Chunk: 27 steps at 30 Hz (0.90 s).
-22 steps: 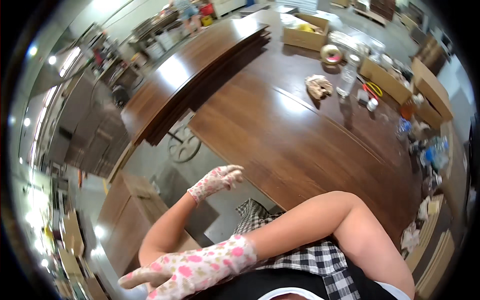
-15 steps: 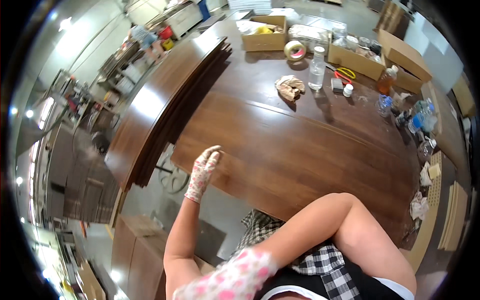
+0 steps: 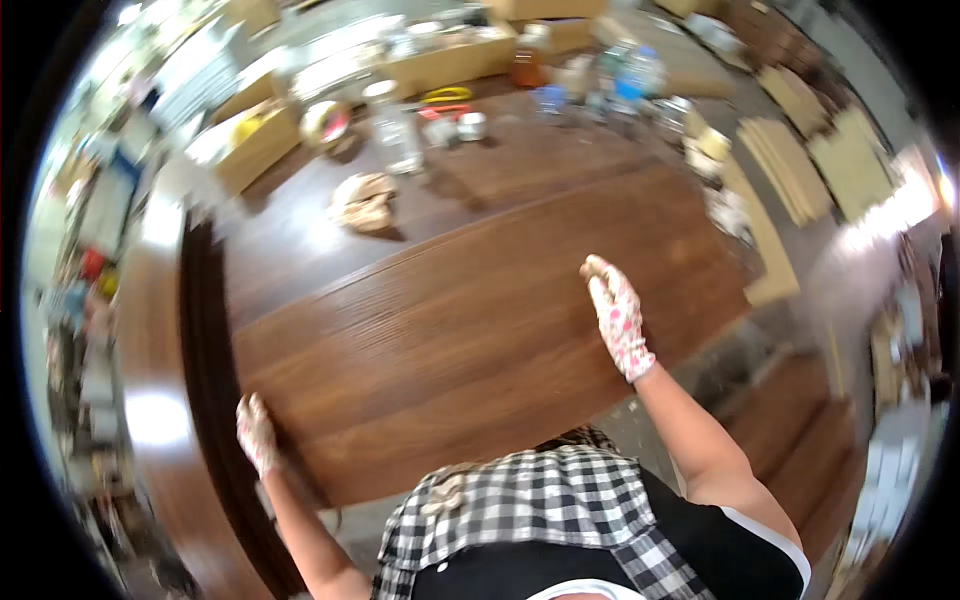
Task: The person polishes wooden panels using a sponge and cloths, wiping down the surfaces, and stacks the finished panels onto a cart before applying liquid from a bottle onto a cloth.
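Observation:
A broad dark-brown wooden panel [image 3: 470,310] lies in front of me on a brown tabletop. My left hand [image 3: 257,435], in a patterned glove, is at the panel's left edge with its fingers stretched out, seemingly touching that edge. Over the right part of the panel is my right hand [image 3: 617,315], in a white glove with pink spots. Its fingers are loosely bent and hold nothing that I can see; whether they touch the surface I cannot tell. A crumpled piece of brown paper [image 3: 363,203] lies beyond the panel.
Brown panels [image 3: 160,390] are stacked at the left. Along the far side stand a clear bottle [image 3: 395,130], a tape roll [image 3: 326,124], scissors [image 3: 446,98], a small white bottle [image 3: 472,126] and cardboard boxes [image 3: 265,150]. Several plastic bottles [image 3: 628,82] stand farther right.
My view has swung to the right. My right hand has moved from close to my body out over the panel. My left hand is now at the panel's left edge.

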{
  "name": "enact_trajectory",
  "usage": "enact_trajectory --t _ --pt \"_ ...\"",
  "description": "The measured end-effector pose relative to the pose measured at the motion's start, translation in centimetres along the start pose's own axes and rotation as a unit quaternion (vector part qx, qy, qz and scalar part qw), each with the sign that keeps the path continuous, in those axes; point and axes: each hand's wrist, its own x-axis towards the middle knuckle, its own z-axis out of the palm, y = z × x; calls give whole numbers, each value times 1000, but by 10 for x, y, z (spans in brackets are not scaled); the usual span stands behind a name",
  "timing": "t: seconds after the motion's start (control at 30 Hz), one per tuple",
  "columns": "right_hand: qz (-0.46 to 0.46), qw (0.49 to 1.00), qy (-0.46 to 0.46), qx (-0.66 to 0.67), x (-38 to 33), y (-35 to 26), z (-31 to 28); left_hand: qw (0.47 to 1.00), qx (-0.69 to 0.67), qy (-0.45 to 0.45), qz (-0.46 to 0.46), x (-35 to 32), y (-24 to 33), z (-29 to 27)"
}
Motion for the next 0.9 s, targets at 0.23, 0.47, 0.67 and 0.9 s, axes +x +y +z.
enact_trajectory --t 0.23,0.47,0.67,0.9 --pt "-77 853 233 -461 28 73 -202 999 0 -34 -2 11 -10 6" --pt "118 887 136 -426 83 124 -286 994 -100 -9 -42 13 -30 13" --pt "194 859 101 -463 92 99 -254 986 -155 -14 -57 22 -57 9" --pt "169 831 118 -516 78 88 -257 994 -83 32 -65 48 -79 44"
